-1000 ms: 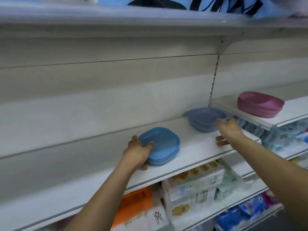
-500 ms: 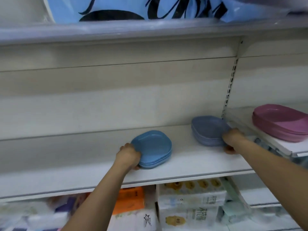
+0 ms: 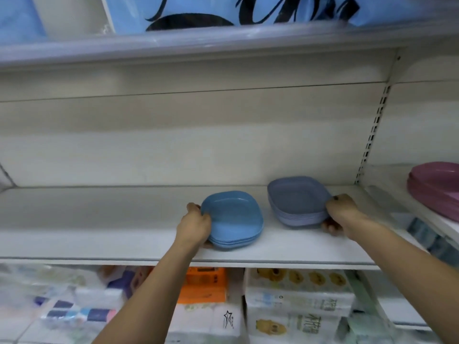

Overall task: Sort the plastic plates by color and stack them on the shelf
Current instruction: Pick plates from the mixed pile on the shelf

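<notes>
1. White shelf [image 3: 99, 219] holds blue plates [image 3: 236, 219] at centre and purple plates [image 3: 298, 197] at two o'clock, apart by colour.
2. My left hand [image 3: 196, 225] grips the blue plates; my right hand [image 3: 340, 212] grips the purple plates, probably to square both stacks.

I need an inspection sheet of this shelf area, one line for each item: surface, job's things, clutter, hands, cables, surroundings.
surface: white shelf, level; two plate stacks stand on it.
job's things: blue plate stack on the left and grey-blue plate stack on the right, apart from each other; pink plate stack on the neighbouring shelf at the right edge.
clutter: nothing seen.
hands: left hand grips the blue plate stack at its left rim; right hand grips the grey-blue plate stack at its right rim.
cables: nothing seen.
surroundings: upper shelf with a blue printed pack; tissue packs and an orange pack below.
</notes>
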`<act>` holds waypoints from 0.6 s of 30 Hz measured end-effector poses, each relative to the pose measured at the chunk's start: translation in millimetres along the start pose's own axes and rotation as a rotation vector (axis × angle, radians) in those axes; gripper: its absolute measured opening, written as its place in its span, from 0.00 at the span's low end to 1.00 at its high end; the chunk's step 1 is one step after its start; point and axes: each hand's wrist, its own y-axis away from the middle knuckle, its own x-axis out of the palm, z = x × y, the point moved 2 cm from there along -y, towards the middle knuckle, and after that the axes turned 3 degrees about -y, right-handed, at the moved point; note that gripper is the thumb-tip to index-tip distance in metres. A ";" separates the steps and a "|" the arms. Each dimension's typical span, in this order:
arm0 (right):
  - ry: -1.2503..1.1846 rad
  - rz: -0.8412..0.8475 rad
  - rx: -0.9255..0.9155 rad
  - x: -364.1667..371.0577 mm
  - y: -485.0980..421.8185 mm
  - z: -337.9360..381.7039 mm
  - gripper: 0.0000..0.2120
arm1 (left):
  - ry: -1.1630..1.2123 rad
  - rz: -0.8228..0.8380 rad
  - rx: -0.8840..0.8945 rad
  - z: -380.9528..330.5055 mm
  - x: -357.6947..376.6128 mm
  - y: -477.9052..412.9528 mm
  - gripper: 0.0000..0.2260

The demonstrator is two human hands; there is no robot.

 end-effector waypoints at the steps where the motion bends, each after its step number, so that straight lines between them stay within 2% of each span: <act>1: -0.009 0.033 -0.006 8.8 7.7 1.7 0.10 | 0.048 -0.009 -0.008 5.4 -5.0 3.3 0.06; 5: -0.101 0.112 -0.100 47.3 44.0 15.7 0.12 | 0.270 -0.021 -0.025 34.7 -34.9 15.6 0.07; 10: -0.091 0.170 -0.245 116.0 89.8 39.7 0.13 | 0.428 -0.172 0.012 87.3 -101.2 33.3 0.08; 15: -0.025 0.314 -0.366 212.5 151.5 58.9 0.08 | 0.563 -0.290 -0.031 160.8 -187.8 50.9 0.09; 18: -0.015 0.397 -0.408 279.3 198.5 68.0 0.07 | 0.565 -0.328 -0.027 209.3 -246.8 62.2 0.08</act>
